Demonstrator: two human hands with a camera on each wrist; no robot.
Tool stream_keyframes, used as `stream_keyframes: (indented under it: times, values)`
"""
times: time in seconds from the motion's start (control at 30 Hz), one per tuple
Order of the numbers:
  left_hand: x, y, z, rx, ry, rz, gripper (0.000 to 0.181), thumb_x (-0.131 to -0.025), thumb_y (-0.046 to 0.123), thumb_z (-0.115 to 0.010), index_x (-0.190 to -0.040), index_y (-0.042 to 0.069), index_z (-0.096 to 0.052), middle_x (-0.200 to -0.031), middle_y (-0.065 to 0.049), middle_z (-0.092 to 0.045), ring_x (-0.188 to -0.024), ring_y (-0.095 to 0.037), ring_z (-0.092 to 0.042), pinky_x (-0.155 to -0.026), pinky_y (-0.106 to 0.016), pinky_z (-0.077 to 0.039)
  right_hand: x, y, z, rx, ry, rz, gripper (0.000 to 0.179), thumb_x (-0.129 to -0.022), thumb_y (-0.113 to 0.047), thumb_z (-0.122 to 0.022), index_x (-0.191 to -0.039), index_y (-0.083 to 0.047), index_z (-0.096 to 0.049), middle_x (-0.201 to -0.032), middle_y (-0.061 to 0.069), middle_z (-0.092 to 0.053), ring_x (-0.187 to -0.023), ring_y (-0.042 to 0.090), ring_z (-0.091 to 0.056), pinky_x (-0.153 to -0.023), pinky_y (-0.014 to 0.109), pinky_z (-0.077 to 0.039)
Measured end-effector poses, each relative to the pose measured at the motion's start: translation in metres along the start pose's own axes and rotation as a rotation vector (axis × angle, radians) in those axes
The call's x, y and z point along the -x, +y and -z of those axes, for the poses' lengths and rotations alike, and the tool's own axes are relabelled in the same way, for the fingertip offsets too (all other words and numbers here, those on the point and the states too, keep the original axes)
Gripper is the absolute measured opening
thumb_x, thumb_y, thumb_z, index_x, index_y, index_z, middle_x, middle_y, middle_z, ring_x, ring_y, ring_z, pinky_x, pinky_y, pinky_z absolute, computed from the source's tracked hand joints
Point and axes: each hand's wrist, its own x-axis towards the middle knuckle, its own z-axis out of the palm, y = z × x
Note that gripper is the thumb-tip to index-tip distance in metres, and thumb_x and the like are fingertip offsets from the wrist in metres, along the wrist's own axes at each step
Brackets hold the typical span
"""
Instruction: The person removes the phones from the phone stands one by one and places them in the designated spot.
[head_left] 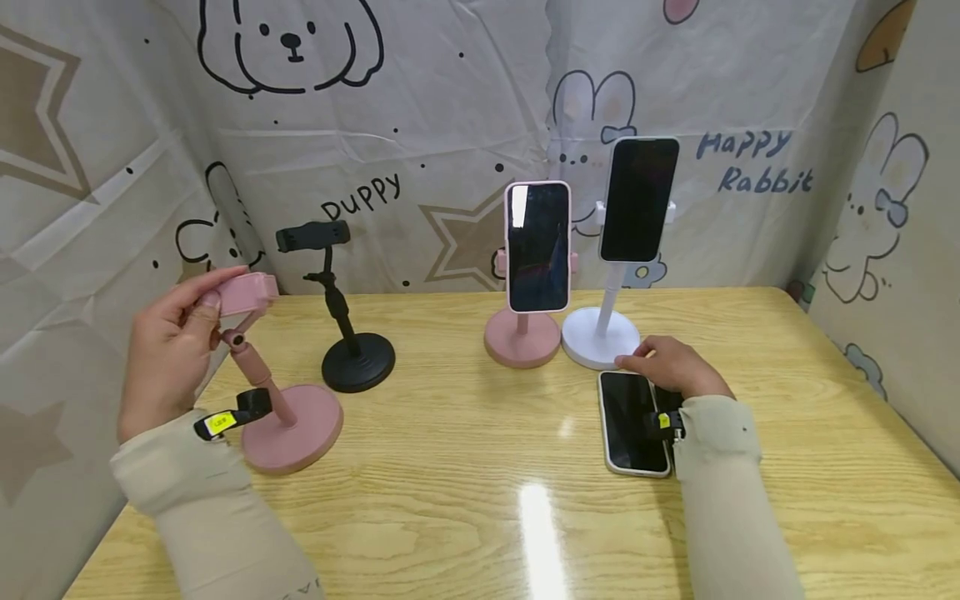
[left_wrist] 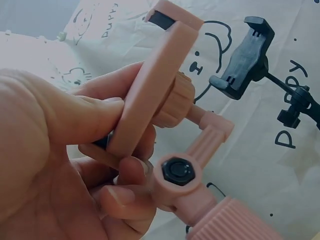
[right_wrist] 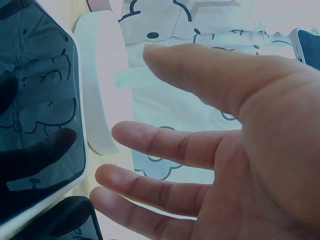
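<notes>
A: What is being held?

B: The phone clamp [left_wrist: 155,85] of the unloaded pink phone stand [head_left: 261,371] is pinched between the thumb and fingers of the left hand [head_left: 168,350], well to the left of the white phone stand [head_left: 608,300].

A: And by the right hand [head_left: 667,367]?

B: No grip is seen; its fingers are extended and spread, close to the front of the white phone stand. Whether contact is made there cannot be told. A pale-edged phone [head_left: 630,429] is laid flat just in front of that stand.

A: What could go wrong?

B: The pink stand could be tipped if its clamp were pulled sideways, since force would be applied high up. Its hinge [left_wrist: 178,171] could be twisted by uneven pressure. By a careless right-hand knock, the white phone stand could be jolted and its mounted phone [head_left: 640,200] loosened.
</notes>
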Motion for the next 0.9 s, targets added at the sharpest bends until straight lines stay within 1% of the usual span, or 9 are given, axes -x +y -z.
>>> stream_keyframes:
  times: [0.2,0.37,0.5,0.57,0.67,0.73,0.77,0.83,0.9]
  values:
    - [-0.002,0.0,-0.002,-0.005,0.018,0.02,0.036,-0.103,0.015,-0.042,-0.134,0.02,-0.059,-0.124,0.003,-0.053,-0.093,-0.012,-0.049,-0.068,-0.013,-0.043,-0.001,0.001,-0.001,0.0,-0.005,-0.01,0.059,-0.092,-0.05,-0.057,-0.119,0.002,-0.055,-0.123,0.027,-0.052,-0.101,0.038,-0.047,-0.081,0.049,-0.045]
    - [-0.003,0.004,-0.003,-0.038,0.07,0.029,0.033,-0.1,0.019,-0.05,-0.131,0.023,-0.062,-0.112,0.008,-0.051,-0.09,-0.009,-0.047,-0.071,-0.018,-0.04,0.0,0.001,-0.001,0.003,-0.006,-0.012,0.058,-0.093,-0.049,-0.057,-0.12,0.002,-0.055,-0.123,0.027,-0.051,-0.102,0.038,-0.047,-0.082,0.049,-0.045]
    - [-0.001,0.017,-0.006,-0.097,0.087,0.047,0.039,-0.096,0.026,-0.055,-0.134,0.033,-0.057,-0.122,0.006,-0.049,-0.093,-0.009,-0.048,-0.078,-0.022,-0.038,0.001,-0.002,0.0,-0.011,0.028,-0.001,0.059,-0.093,-0.05,-0.057,-0.121,0.002,-0.054,-0.124,0.027,-0.052,-0.102,0.038,-0.048,-0.082,0.048,-0.046]
    - [0.001,0.03,-0.01,-0.124,0.139,0.029,0.041,-0.094,0.027,-0.056,-0.134,0.036,-0.056,-0.129,0.006,-0.047,-0.099,-0.009,-0.05,-0.084,-0.023,-0.038,0.004,-0.006,0.003,-0.029,0.076,0.013,0.059,-0.093,-0.05,-0.056,-0.122,0.001,-0.054,-0.125,0.027,-0.052,-0.103,0.038,-0.049,-0.082,0.048,-0.047]
    - [0.006,0.057,-0.022,-0.067,0.31,-0.08,0.04,-0.091,0.022,-0.056,-0.129,0.028,-0.061,-0.131,0.007,-0.049,-0.112,-0.009,-0.048,-0.092,-0.025,-0.036,0.011,-0.015,0.009,-0.084,0.181,0.042,0.057,-0.095,-0.05,-0.053,-0.121,0.0,-0.054,-0.123,0.025,-0.054,-0.103,0.038,-0.05,-0.084,0.049,-0.048]
    - [0.01,0.078,-0.032,-0.009,0.429,-0.193,0.035,-0.09,0.018,-0.055,-0.122,0.018,-0.067,-0.124,0.009,-0.055,-0.115,-0.009,-0.048,-0.096,-0.025,-0.034,0.016,-0.023,0.012,-0.132,0.268,0.073,0.054,-0.096,-0.049,-0.051,-0.121,-0.001,-0.055,-0.12,0.023,-0.056,-0.103,0.037,-0.051,-0.086,0.049,-0.048]
    - [0.013,0.088,-0.038,0.031,0.469,-0.25,0.033,-0.089,0.015,-0.054,-0.118,0.012,-0.069,-0.118,0.01,-0.057,-0.115,-0.008,-0.048,-0.099,-0.025,-0.035,0.018,-0.027,0.013,-0.161,0.308,0.093,0.053,-0.096,-0.048,-0.051,-0.12,-0.002,-0.055,-0.119,0.022,-0.057,-0.103,0.036,-0.051,-0.086,0.049,-0.048]
    - [0.017,0.107,-0.052,0.116,0.494,-0.356,0.029,-0.089,0.009,-0.052,-0.11,0.002,-0.07,-0.107,0.011,-0.06,-0.107,-0.01,-0.053,-0.096,-0.024,-0.04,0.023,-0.036,0.014,-0.221,0.388,0.144,0.049,-0.098,-0.046,-0.05,-0.12,-0.003,-0.057,-0.119,0.02,-0.058,-0.105,0.035,-0.052,-0.089,0.049,-0.049]
    - [0.021,0.12,-0.067,0.183,0.439,-0.429,0.027,-0.089,0.006,-0.051,-0.106,-0.004,-0.069,-0.1,0.006,-0.063,-0.099,-0.012,-0.056,-0.092,-0.023,-0.045,0.026,-0.046,0.013,-0.278,0.46,0.206,0.045,-0.098,-0.042,-0.051,-0.12,-0.004,-0.058,-0.119,0.018,-0.059,-0.108,0.034,-0.053,-0.092,0.049,-0.048]
